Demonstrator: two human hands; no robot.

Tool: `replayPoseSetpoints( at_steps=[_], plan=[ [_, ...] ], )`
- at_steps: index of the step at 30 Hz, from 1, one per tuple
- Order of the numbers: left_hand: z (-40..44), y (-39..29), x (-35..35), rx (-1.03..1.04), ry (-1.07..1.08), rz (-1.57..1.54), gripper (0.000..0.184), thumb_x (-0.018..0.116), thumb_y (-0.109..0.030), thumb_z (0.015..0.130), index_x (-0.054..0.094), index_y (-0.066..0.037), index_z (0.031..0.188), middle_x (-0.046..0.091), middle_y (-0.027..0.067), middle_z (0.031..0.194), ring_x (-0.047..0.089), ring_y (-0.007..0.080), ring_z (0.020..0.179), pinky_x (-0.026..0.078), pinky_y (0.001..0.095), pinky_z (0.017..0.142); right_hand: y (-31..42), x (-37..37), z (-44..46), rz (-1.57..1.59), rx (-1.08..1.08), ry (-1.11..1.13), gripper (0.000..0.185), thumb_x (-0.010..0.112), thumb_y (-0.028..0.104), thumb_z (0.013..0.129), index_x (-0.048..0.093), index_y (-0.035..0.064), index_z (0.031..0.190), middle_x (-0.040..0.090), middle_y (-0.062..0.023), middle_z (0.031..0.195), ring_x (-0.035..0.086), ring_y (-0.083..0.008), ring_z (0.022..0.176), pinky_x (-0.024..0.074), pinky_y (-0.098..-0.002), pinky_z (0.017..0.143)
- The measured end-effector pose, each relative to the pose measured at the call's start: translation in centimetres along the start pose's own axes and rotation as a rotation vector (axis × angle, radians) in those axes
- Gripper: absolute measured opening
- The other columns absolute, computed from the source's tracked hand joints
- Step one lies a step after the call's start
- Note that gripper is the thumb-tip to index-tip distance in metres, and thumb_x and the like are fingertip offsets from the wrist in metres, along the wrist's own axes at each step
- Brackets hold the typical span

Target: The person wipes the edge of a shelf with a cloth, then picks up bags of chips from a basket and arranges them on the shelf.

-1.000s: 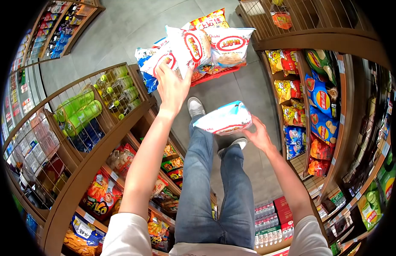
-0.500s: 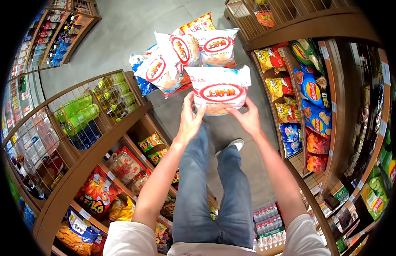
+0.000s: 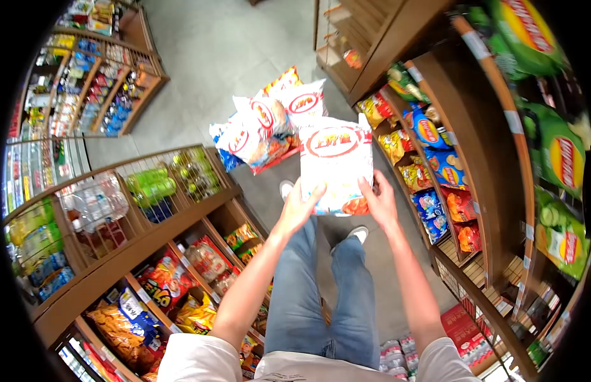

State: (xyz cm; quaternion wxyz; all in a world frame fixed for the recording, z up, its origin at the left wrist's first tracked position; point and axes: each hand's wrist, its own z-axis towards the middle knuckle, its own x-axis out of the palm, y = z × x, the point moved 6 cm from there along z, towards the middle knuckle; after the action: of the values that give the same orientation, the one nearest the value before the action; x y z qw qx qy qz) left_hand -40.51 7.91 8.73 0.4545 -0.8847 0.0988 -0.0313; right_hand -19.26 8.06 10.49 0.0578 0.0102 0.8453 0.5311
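Note:
Between my two hands I hold a white snack bag (image 3: 337, 167) with a red oval logo, its printed front facing up at me. My left hand (image 3: 302, 202) grips its lower left side, thumb on the front. On the lower right side is my right hand (image 3: 379, 198), its thumb also on the front and its fingers around the edge. Beyond the held bag, several similar puffed snack bags (image 3: 262, 124) lie in a heap low in the aisle. What supports the heap is hidden.
On my left stands a wooden shelf unit (image 3: 200, 224) with snack bags below and bottles behind wire on top. Chip bags (image 3: 430, 127) fill the right shelves. A wooden rack (image 3: 365, 44) stands ahead right. Grey floor (image 3: 206, 57) runs between them.
The held bag has tipped so more of its front shows, and my hands sit slightly lower and further right. My view has turned, and my feet have shifted.

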Motion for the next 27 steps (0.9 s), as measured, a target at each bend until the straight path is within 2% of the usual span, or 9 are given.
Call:
replayPoseSetpoints(
  at_steps=[3, 6, 9, 10, 11, 13, 14, 22, 27],
  plan=[
    [-3.3, -2.7, 1.3, 0.038, -0.023, -0.003, 0.061, 0.063, -0.044, 0.095, 0.054, 0.006, 0.128, 0.066, 0.0148, 0.116, 0.063, 0.0173, 0.104, 0.049, 0.0319, 0.089, 2.6, -1.5, -3.2, 0.038, -0.005, 0.024, 0.049, 0.074, 0.029, 0.089, 0.056, -0.0031, 0.121, 0.066, -0.013, 0.112, 0.064, -0.0155, 0.098, 0.0532, -0.0301, 0.08],
    [-6.0, -5.6, 2.5, 0.125, -0.065, 0.015, 0.054, 0.06, -0.041, 0.097, 0.058, 0.006, 0.123, 0.068, 0.0143, 0.112, 0.063, 0.0169, 0.102, 0.049, 0.0324, 0.089, 5.2, -3.0, -6.5, 0.046, 0.0, 0.043, 0.075, 0.083, 0.036, 0.079, 0.047, -0.0011, 0.134, 0.063, -0.0151, 0.122, 0.06, -0.0229, 0.114, 0.0471, -0.037, 0.099],
    [-9.2, -8.8, 3.8, 0.202, -0.073, 0.057, 0.05, 0.058, -0.04, 0.099, 0.06, 0.006, 0.119, 0.07, 0.0124, 0.107, 0.063, 0.0155, 0.097, 0.049, 0.0319, 0.088, 7.8, -4.5, -9.8, 0.017, -0.061, 0.08, 0.083, 0.084, 0.036, 0.077, 0.043, -0.0004, 0.139, 0.062, -0.0167, 0.124, 0.06, -0.024, 0.116, 0.0461, -0.0375, 0.101],
    [-10.3, -9.1, 4.3, 0.15, -0.044, 0.06, 0.05, 0.058, -0.04, 0.099, 0.06, 0.006, 0.12, 0.07, 0.0121, 0.107, 0.063, 0.0154, 0.097, 0.049, 0.0315, 0.087, 8.5, -5.0, -10.9, 0.037, -0.06, 0.087, 0.09, 0.088, 0.032, 0.073, 0.04, -0.0006, 0.142, 0.062, -0.0163, 0.126, 0.059, -0.0222, 0.117, 0.0466, -0.0361, 0.1],
    [-11.2, -9.5, 5.1, 0.108, -0.012, 0.06, 0.05, 0.057, -0.04, 0.099, 0.06, 0.006, 0.12, 0.07, 0.0118, 0.108, 0.063, 0.0152, 0.097, 0.049, 0.0311, 0.087, 9.7, -5.8, -11.9, 0.035, -0.086, 0.072, 0.09, 0.088, 0.032, 0.073, 0.04, -0.0006, 0.142, 0.062, -0.0163, 0.126, 0.059, -0.0222, 0.117, 0.0466, -0.0361, 0.1],
    [-13.4, -10.5, 6.6, 0.198, -0.006, 0.027, 0.05, 0.057, -0.039, 0.099, 0.06, 0.006, 0.121, 0.069, 0.0113, 0.109, 0.062, 0.0145, 0.098, 0.049, 0.0304, 0.087, 11.2, -7.2, -14.7, 0.097, 0.011, 0.044, 0.095, 0.091, 0.027, 0.068, 0.04, -0.0016, 0.142, 0.062, -0.0152, 0.126, 0.06, -0.0203, 0.115, 0.0483, -0.0344, 0.099],
    [-14.3, -10.7, 7.1, 0.21, -0.005, 0.036, 0.05, 0.057, -0.039, 0.099, 0.059, 0.006, 0.122, 0.069, 0.0112, 0.11, 0.062, 0.0144, 0.099, 0.049, 0.0303, 0.088, 10.6, -7.8, -15.5, 0.153, -0.079, -0.011, 0.095, 0.094, 0.024, 0.064, 0.042, -0.0024, 0.139, 0.063, -0.014, 0.124, 0.061, -0.0189, 0.112, 0.05, -0.0333, 0.096],
    [-20.2, -13.8, 11.8, 0.297, 0.054, -0.017, 0.051, 0.056, -0.037, 0.1, 0.058, 0.008, 0.123, 0.068, 0.0118, 0.112, 0.061, 0.015, 0.101, 0.048, 0.0307, 0.09, 15.6, -13.3, -23.0, 0.033, -0.119, -0.083, 0.099, 0.094, 0.025, 0.064, 0.041, -0.0056, 0.14, 0.059, -0.0154, 0.13, 0.057, -0.0197, 0.119, 0.045, -0.0331, 0.103],
    [-20.7, -18.8, 13.9, 0.38, 0.181, 0.032, 0.048, 0.057, -0.035, 0.1, 0.059, 0.008, 0.121, 0.068, 0.0117, 0.111, 0.062, 0.0147, 0.101, 0.048, 0.0307, 0.089, 20.0, -15.2, -26.2, 0.136, -0.178, -0.206, 0.098, 0.093, 0.026, 0.065, 0.04, -0.0055, 0.141, 0.057, -0.0156, 0.132, 0.056, -0.0202, 0.12, 0.0446, -0.0336, 0.103]
  ],
)
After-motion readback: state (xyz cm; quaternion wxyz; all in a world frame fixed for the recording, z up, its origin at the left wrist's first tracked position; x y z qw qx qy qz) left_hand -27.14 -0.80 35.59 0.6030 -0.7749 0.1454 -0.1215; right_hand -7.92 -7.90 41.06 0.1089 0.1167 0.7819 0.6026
